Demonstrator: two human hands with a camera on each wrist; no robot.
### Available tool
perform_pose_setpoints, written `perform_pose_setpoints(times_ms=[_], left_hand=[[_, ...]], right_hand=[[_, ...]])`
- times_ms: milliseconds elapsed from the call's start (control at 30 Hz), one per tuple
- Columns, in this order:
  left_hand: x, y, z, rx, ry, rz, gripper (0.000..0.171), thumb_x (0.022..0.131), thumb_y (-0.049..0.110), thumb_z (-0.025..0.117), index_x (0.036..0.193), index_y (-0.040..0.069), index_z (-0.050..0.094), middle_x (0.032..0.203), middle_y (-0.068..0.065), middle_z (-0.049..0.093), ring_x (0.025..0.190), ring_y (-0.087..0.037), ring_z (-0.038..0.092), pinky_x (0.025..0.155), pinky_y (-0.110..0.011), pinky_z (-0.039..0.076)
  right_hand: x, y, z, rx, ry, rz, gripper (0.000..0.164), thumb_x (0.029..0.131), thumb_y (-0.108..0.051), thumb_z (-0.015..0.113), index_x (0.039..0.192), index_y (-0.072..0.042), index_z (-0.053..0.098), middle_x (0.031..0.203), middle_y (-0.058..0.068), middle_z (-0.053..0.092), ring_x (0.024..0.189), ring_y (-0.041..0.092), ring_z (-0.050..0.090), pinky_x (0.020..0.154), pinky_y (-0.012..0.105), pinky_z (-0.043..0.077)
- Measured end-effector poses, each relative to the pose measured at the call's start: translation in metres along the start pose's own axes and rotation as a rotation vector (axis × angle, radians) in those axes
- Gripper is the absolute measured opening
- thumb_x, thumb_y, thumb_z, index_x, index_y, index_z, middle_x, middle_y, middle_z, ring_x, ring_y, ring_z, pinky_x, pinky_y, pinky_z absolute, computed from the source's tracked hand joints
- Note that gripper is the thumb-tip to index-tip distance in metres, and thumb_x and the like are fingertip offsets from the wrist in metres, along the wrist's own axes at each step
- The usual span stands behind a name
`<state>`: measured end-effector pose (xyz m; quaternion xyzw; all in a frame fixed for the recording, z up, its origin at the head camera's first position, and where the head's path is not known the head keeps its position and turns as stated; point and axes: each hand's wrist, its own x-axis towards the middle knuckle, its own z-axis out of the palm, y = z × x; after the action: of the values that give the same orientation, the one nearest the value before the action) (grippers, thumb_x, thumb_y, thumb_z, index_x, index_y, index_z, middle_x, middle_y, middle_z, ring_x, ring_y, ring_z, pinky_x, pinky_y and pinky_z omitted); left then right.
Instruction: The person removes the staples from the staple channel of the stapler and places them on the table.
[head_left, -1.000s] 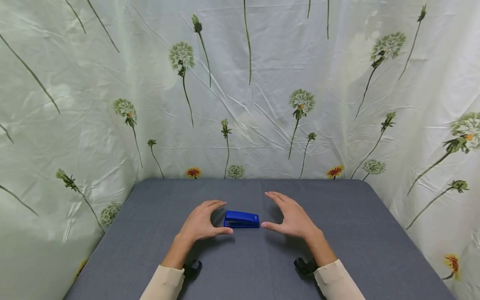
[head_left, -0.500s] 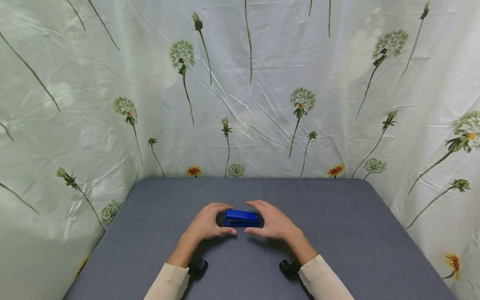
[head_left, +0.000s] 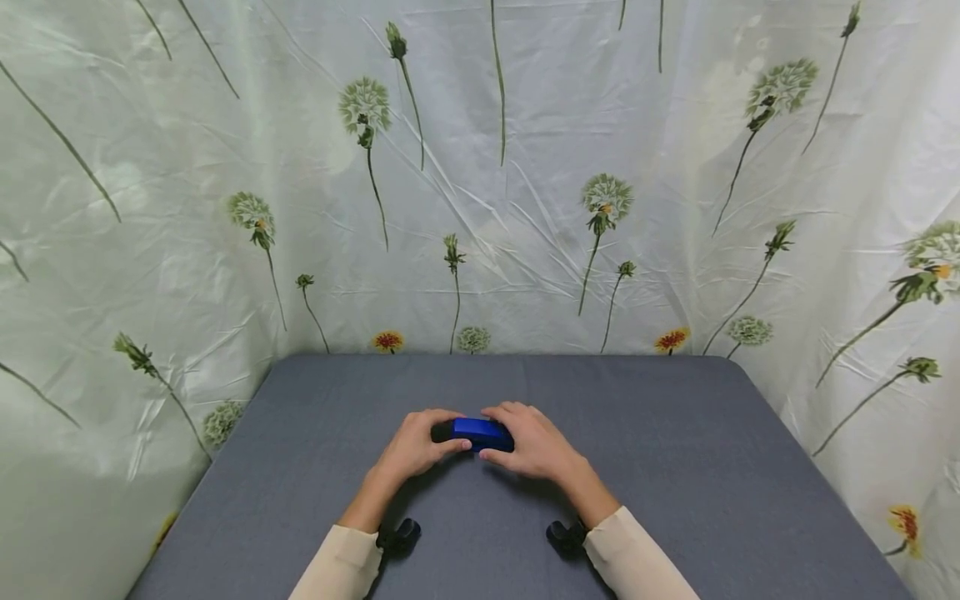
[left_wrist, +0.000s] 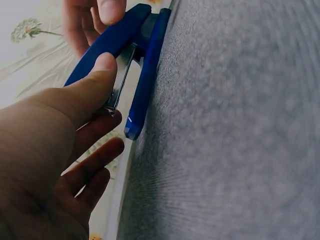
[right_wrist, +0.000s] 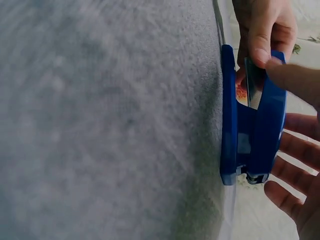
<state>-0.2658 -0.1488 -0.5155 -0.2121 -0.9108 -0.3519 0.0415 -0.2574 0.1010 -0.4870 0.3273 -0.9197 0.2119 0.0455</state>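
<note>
A blue stapler [head_left: 482, 430] lies crosswise on the grey table between both hands. My left hand [head_left: 416, 448] grips its left end, thumb on the near side of the upper arm and fingers on the far side. At the other end, my right hand [head_left: 538, 443] holds the upper arm between thumb and fingers. In the left wrist view, the stapler's base [left_wrist: 144, 85] is spread apart from the upper arm, and the metal magazine shows between them. The right wrist view shows the hinge end [right_wrist: 250, 160] beside the right fingers [right_wrist: 295, 170].
The grey cloth-covered table [head_left: 675, 467] extends around the hands. A white curtain [head_left: 525, 208] printed with dandelions hangs behind the far edge and at both sides. Black wrist mounts [head_left: 399, 537] sit beside the cream sleeves [head_left: 637, 550].
Both hands have closed in on the stapler from either side, the right hand moving left the most. Thumbs and fingers, apart from it earlier, now hold its ends.
</note>
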Motion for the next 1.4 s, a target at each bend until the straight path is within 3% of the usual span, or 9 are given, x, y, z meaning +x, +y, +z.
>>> perform_pose_setpoints(times_ms=[233, 367, 633, 933, 1167, 1400], left_hand=[[0.001, -0.003, 0.002, -0.070, 0.010, 0.004, 0.034, 0.088, 0.039, 0.082, 0.115, 0.021, 0.077, 0.113, 0.002, 0.077, 0.109, -0.019, 0.071, 0.100, -0.048, 0.053], [0.002, -0.004, 0.003, -0.068, 0.004, 0.001, 0.026, 0.089, 0.035, 0.082, 0.112, 0.022, 0.078, 0.110, 0.004, 0.078, 0.108, -0.018, 0.071, 0.100, -0.046, 0.054], [0.002, -0.002, 0.005, -0.015, 0.021, -0.010, 0.021, 0.090, 0.025, 0.082, 0.109, 0.016, 0.079, 0.106, 0.001, 0.078, 0.102, -0.019, 0.071, 0.093, -0.045, 0.056], [0.002, 0.000, 0.006, -0.009, 0.044, -0.025, 0.023, 0.090, 0.029, 0.082, 0.109, 0.017, 0.079, 0.105, 0.003, 0.078, 0.094, -0.014, 0.070, 0.086, -0.039, 0.056], [0.002, 0.002, 0.006, -0.019, 0.038, -0.031, 0.021, 0.090, 0.032, 0.082, 0.106, 0.018, 0.080, 0.104, 0.003, 0.079, 0.099, -0.017, 0.071, 0.089, -0.043, 0.056], [0.001, 0.005, 0.004, -0.018, 0.029, -0.020, 0.016, 0.091, 0.035, 0.080, 0.101, 0.023, 0.081, 0.099, 0.007, 0.079, 0.095, -0.012, 0.072, 0.085, -0.034, 0.056]], right_hand=[[0.013, -0.005, 0.002, -0.028, 0.000, -0.036, 0.043, 0.098, -0.043, 0.070, 0.132, -0.018, 0.068, 0.126, 0.001, 0.067, 0.115, 0.020, 0.064, 0.099, 0.043, 0.052], [0.020, -0.009, 0.005, -0.032, -0.005, -0.058, 0.041, 0.099, -0.047, 0.068, 0.129, -0.019, 0.070, 0.123, 0.000, 0.068, 0.112, 0.018, 0.064, 0.096, 0.040, 0.053], [0.030, -0.017, 0.014, -0.074, 0.011, -0.080, 0.043, 0.098, -0.049, 0.068, 0.128, -0.017, 0.070, 0.121, 0.001, 0.069, 0.110, 0.019, 0.064, 0.096, 0.042, 0.052], [0.034, -0.018, 0.014, -0.111, 0.024, -0.097, 0.038, 0.100, -0.045, 0.066, 0.126, -0.017, 0.072, 0.118, 0.001, 0.068, 0.106, 0.018, 0.063, 0.093, 0.039, 0.052], [0.033, -0.017, 0.008, -0.072, 0.024, -0.071, 0.037, 0.100, -0.044, 0.067, 0.126, -0.017, 0.072, 0.120, 0.001, 0.068, 0.111, 0.019, 0.063, 0.097, 0.043, 0.051], [0.030, -0.015, -0.005, -0.008, 0.041, -0.066, 0.038, 0.099, -0.042, 0.068, 0.127, -0.018, 0.071, 0.118, 0.000, 0.068, 0.107, 0.018, 0.065, 0.093, 0.041, 0.054]])
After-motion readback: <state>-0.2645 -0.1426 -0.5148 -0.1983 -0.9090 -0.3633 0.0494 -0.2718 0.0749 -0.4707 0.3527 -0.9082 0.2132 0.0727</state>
